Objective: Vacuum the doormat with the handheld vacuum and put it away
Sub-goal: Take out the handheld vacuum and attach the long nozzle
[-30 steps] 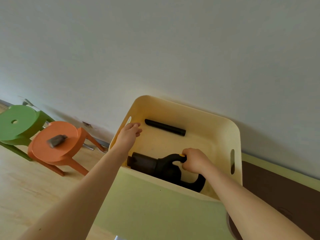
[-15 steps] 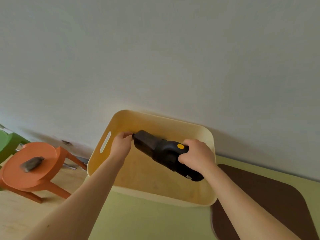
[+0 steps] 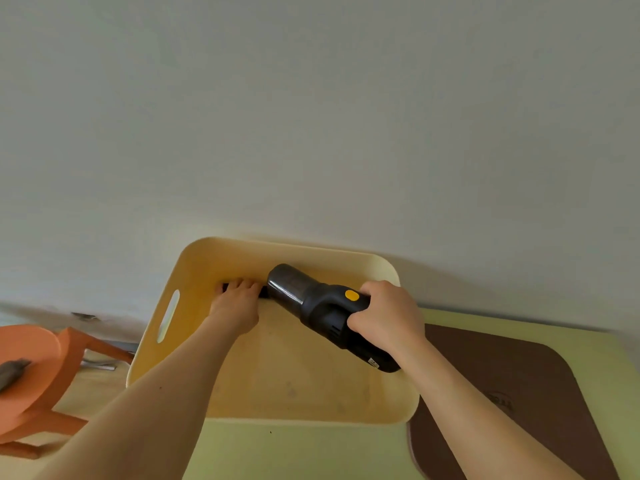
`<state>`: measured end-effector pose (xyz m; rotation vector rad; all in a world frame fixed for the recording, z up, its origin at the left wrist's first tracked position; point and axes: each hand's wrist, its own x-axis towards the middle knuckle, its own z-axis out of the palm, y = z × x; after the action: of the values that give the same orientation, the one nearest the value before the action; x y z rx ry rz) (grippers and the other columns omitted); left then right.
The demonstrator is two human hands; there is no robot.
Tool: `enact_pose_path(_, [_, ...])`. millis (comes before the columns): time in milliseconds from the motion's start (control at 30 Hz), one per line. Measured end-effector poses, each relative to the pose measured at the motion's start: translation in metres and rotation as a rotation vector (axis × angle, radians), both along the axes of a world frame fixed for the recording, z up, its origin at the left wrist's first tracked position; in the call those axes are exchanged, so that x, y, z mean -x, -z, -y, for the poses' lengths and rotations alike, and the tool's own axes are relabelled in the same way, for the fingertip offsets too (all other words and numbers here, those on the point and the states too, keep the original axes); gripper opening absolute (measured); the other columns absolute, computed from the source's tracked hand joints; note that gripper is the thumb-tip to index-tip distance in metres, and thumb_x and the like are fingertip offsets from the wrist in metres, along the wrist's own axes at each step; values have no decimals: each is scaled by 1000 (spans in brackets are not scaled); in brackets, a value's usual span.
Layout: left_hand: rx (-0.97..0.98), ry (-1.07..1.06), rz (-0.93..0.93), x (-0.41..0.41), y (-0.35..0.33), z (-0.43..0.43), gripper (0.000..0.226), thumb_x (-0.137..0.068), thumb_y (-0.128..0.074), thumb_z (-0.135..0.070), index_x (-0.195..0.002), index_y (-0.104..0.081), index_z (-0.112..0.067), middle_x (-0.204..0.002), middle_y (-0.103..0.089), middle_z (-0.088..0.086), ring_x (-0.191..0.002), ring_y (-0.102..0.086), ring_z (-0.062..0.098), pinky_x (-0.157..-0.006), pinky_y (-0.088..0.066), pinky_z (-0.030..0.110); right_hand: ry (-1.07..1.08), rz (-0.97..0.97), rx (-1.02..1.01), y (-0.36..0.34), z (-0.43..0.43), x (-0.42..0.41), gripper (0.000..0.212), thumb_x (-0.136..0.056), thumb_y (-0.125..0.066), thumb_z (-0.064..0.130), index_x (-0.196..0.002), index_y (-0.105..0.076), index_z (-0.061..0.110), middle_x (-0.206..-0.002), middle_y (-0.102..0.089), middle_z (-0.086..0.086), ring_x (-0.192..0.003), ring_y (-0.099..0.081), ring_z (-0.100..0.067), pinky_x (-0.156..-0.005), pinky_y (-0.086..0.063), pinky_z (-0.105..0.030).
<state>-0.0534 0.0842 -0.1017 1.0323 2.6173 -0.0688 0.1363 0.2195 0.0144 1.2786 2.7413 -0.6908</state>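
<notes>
– Black plastic with 1 yellow button [image 3: 352,295]: that was the handheld vacuum [image 3: 322,306]? Where was it in the head view?

– In the air over the pale yellow bin [image 3: 187,282]. It was tilted, with its wide round front end toward the bin's far wall and its back end out over the right rim.

– Who had it?

– The right hand [image 3: 388,317]. Its fingers were wrapped tight round the grip just behind the button, and the thumb was tucked underneath.

– And the left hand [image 3: 237,306]?

– It was down inside the bin at the far wall, just beside the vacuum's front end. The fingers were curled over a black tube [image 3: 263,292], gripping it. Only 2 short bits of the tube showed, 1 on either side of the knuckles.

– The doormat [image 3: 519,393]?

– Dark brown with rounded corners, it lay flat on a pale green surface [image 3: 311,452] to the right of the bin. Its left edge met the bin's near right corner, and neither hand touched it.

– Anything else around?

– The bin stood on that same green surface, against a plain white wall [image 3: 311,116], with a slot handle [image 3: 168,315] cut in its left side. An orange stool [image 3: 31,368] stood on the wooden floor [image 3: 97,386] at the far left, apart from the bin. A grey thing [image 3: 10,372] lay on its seat, too blurred to name.
</notes>
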Motion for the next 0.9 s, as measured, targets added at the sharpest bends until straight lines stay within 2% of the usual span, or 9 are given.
enact_pose_path(200, [75,10,-147,-5,9,2,35,-87,-46,-12,-121,-52,-14,-124,-47,9,-118,-43,27,-96,-39,35,37,-13,33,-1,-1,3,17,-61,-56,11,-78,-56,13,-66,-58,-2,-64,-55,-26,-50,-35,-26])
enact_pose_path(300, [68,-41,-133,-7,11,9,31,-90,-42,-12,-120,-49,-13,-121,-51,10,-114,-47,28,-96,-38,36,35,-11,38,-2,-1,1,20,-60,-56,10,-80,-57,14,-68,-59,-3,-64,-54,-26,-51,-35,-26])
enact_pose_path(400, [38,-73,-87,-8,7,14,27,-91,-41,-16,-118,-46,-16,-110,-58,6,-99,-57,25,-90,-41,36,44,-24,47,-4,-1,-3,20,-61,-57,10,-80,-58,16,-70,-62,-3,-67,-56,-25,-52,-36,-26])
enact_pose_path(467, [-13,-93,-57,-8,-1,15,24,-94,-42,-25,-117,-47,-18,-104,-58,4,-87,-58,23,-75,-45,32,41,-51,53,-7,-1,-4,19,-61,-58,11,-79,-58,17,-71,-63,-2,-69,-58,-25,-54,-38,-26])
enact_pose_path(533, [-58,-105,-38,-10,-12,15,27,-95,-44,-33,-117,-50,-20,-101,-57,2,-78,-55,19,-59,-42,27,29,-74,46,-13,-1,-5,17,-61,-59,11,-77,-57,18,-70,-62,-1,-71,-60,-25,-55,-40,-27])
enact_pose_path(600, [-97,-117,-49,-15,-21,13,28,-93,-49,-32,-119,-52,-21,-103,-54,2,-75,-54,17,-53,-39,24,17,-89,33,-20,-2,-5,15,-62,-58,11,-74,-56,18,-68,-61,1,-68,-58,-24,-54,-40,-27])
enact_pose_path(733, [-201,-189,-35,-29,-45,9,37,-82,-64,-18,-118,-53,-23,-106,-55,1,-78,-58,18,-56,-48,24,2,-130,-4,-41,-3,-15,15,-63,-58,11,-75,-57,18,-68,-60,2,-67,-56,-23,-52,-38,-25])
enact_pose_path(833, [-323,-272,28,-39,-62,4,29,-80,-66,-15,-107,-59,-21,-94,-60,0,-78,-59,18,-68,-57,28,-12,-158,-30,-56,-6,-27,18,-63,-61,12,-79,-61,20,-70,-62,5,-69,-58,-21,-51,-37,-22])
enact_pose_path(900, [-444,-354,72,-48,-71,2,24,-78,-68,-13,-100,-60,-18,-85,-62,0,-76,-60,18,-68,-58,30,-11,-171,-40,-65,-9,-36,18,-63,-61,12,-79,-61,21,-70,-61,5,-68,-57,-21,-50,-34,-22])
